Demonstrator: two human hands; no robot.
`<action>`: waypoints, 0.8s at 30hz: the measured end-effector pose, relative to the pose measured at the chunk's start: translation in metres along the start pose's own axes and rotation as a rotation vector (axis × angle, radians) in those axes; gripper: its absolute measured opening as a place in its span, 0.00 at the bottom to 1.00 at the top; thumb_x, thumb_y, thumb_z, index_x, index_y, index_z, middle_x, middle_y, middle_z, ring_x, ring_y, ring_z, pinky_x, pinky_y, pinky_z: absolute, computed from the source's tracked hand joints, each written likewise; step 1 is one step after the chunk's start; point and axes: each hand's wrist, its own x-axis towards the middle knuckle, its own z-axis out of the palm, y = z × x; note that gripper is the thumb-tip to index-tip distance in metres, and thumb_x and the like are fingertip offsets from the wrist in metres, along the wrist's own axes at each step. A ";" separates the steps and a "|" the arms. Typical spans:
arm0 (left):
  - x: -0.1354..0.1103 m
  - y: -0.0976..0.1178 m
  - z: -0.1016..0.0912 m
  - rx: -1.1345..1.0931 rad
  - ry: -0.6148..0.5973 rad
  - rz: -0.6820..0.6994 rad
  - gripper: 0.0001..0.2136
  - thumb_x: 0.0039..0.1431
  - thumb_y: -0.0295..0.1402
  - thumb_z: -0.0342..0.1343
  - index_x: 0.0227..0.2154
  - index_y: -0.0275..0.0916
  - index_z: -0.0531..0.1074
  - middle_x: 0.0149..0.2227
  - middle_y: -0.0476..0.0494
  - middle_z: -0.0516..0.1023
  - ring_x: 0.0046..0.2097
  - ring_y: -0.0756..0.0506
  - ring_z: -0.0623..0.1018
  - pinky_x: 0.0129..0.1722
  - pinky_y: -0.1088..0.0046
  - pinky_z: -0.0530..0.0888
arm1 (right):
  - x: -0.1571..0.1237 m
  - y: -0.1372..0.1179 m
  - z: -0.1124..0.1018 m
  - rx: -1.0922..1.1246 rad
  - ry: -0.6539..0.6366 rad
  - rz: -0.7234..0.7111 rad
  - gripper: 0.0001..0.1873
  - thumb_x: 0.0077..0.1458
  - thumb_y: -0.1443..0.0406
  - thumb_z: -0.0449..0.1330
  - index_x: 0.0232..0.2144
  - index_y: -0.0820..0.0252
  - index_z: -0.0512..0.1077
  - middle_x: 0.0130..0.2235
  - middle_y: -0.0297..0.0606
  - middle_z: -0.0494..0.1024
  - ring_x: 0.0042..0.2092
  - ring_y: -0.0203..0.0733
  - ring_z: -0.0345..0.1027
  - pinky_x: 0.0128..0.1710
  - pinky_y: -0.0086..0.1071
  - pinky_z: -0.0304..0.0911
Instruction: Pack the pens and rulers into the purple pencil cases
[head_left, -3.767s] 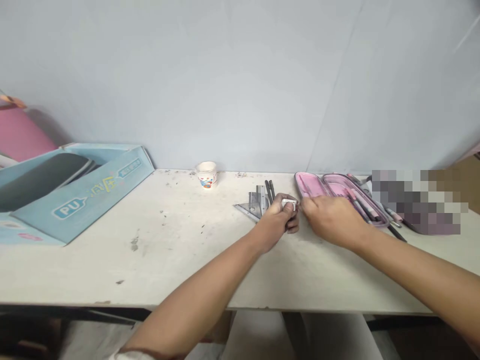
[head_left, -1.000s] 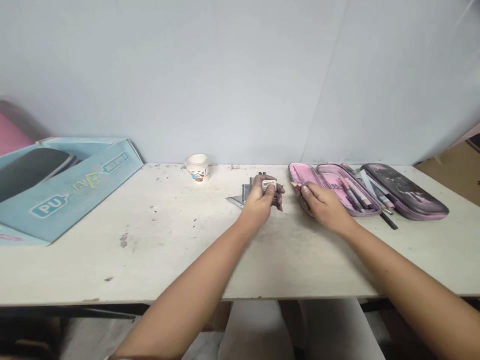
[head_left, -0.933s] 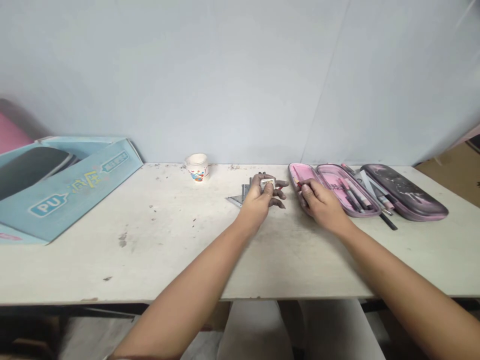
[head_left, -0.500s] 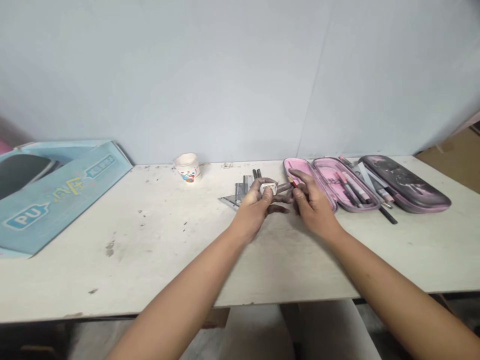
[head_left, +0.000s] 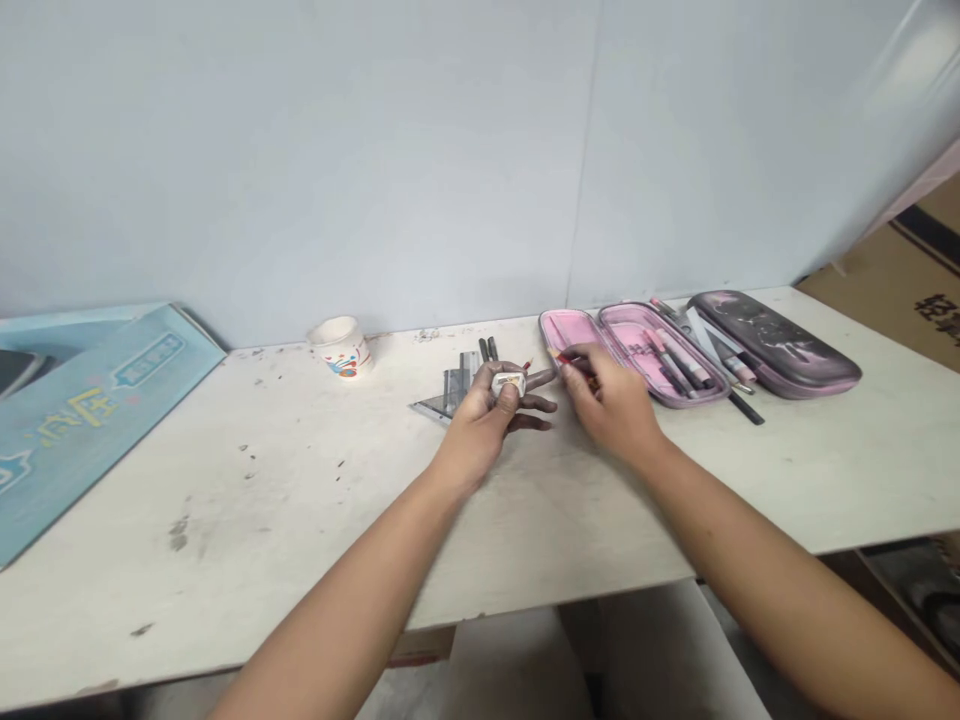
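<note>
My left hand [head_left: 480, 425] pinches a small white pencil sharpener [head_left: 511, 381] between thumb and forefinger, its other fingers stretched out to the right. My right hand [head_left: 616, 400] is closed on a short red pencil [head_left: 561, 358], whose pale sharpened tip points up and left. The pencil and sharpener are apart, with a small gap between the hands. Behind my left hand another red pencil tip [head_left: 529, 364] shows; the rest of it is hidden. Clear rulers and a set square [head_left: 439, 404] lie partly covered beside that hand, along with two black pens [head_left: 488, 349].
An open pink pencil case [head_left: 611, 318] with several markers lies behind my right hand. Farther right are a closed dark pencil case [head_left: 780, 345] and a black stick [head_left: 746, 408]. A patterned paper cup [head_left: 341, 348] stands back left, near a blue box [head_left: 112, 400]. Dark crumbs dot the table [head_left: 285, 560].
My right hand has drawn slightly away from the left hand and turned, bringing the pencil's tip to face left. The sharpener stays in my left hand. The view has swung right.
</note>
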 end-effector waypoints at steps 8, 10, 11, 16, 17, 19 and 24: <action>0.021 -0.010 0.028 0.115 -0.050 -0.026 0.13 0.56 0.40 0.53 0.38 0.40 0.58 0.41 0.40 0.75 0.33 0.50 0.77 0.33 0.69 0.74 | 0.016 0.052 -0.025 -0.461 0.193 0.254 0.16 0.57 0.61 0.45 0.38 0.64 0.69 0.38 0.50 0.75 0.42 0.52 0.64 0.39 0.38 0.54; 0.033 -0.016 0.049 0.119 -0.094 -0.053 0.13 0.56 0.39 0.53 0.37 0.40 0.58 0.39 0.42 0.76 0.32 0.51 0.77 0.32 0.71 0.74 | 0.014 0.060 -0.029 -0.537 0.210 0.292 0.16 0.57 0.62 0.45 0.37 0.66 0.69 0.38 0.52 0.75 0.43 0.53 0.63 0.41 0.41 0.53; 0.037 -0.019 0.059 0.124 -0.122 -0.073 0.13 0.56 0.39 0.53 0.37 0.40 0.57 0.38 0.42 0.76 0.31 0.51 0.77 0.32 0.71 0.74 | 0.012 0.063 -0.031 -0.578 0.221 0.314 0.16 0.57 0.63 0.46 0.37 0.66 0.70 0.38 0.53 0.74 0.44 0.53 0.63 0.42 0.42 0.53; 0.040 -0.029 0.085 0.141 -0.164 -0.109 0.13 0.55 0.39 0.53 0.37 0.40 0.57 0.35 0.44 0.76 0.30 0.51 0.77 0.31 0.72 0.74 | 0.006 0.075 -0.034 -0.658 0.247 0.405 0.17 0.55 0.62 0.48 0.38 0.69 0.71 0.41 0.56 0.72 0.46 0.56 0.61 0.43 0.47 0.51; 0.037 -0.028 0.082 0.154 -0.155 -0.100 0.13 0.55 0.39 0.53 0.37 0.39 0.57 0.36 0.43 0.76 0.30 0.51 0.77 0.31 0.72 0.74 | 0.006 0.075 -0.033 -0.652 0.247 0.399 0.17 0.55 0.62 0.48 0.39 0.69 0.71 0.41 0.56 0.72 0.46 0.56 0.60 0.44 0.47 0.51; 0.030 -0.022 0.070 0.189 -0.126 -0.074 0.12 0.56 0.39 0.53 0.37 0.39 0.57 0.39 0.41 0.76 0.31 0.51 0.76 0.32 0.72 0.74 | 0.006 0.071 -0.030 -0.628 0.226 0.356 0.17 0.55 0.62 0.48 0.41 0.66 0.70 0.42 0.54 0.71 0.47 0.55 0.60 0.45 0.46 0.51; 0.001 0.005 0.013 0.260 0.033 -0.024 0.12 0.57 0.39 0.51 0.37 0.39 0.57 0.39 0.41 0.76 0.30 0.51 0.76 0.32 0.70 0.74 | 0.013 0.047 -0.020 -0.609 0.062 0.136 0.17 0.56 0.62 0.46 0.41 0.62 0.70 0.43 0.50 0.70 0.47 0.54 0.58 0.44 0.43 0.52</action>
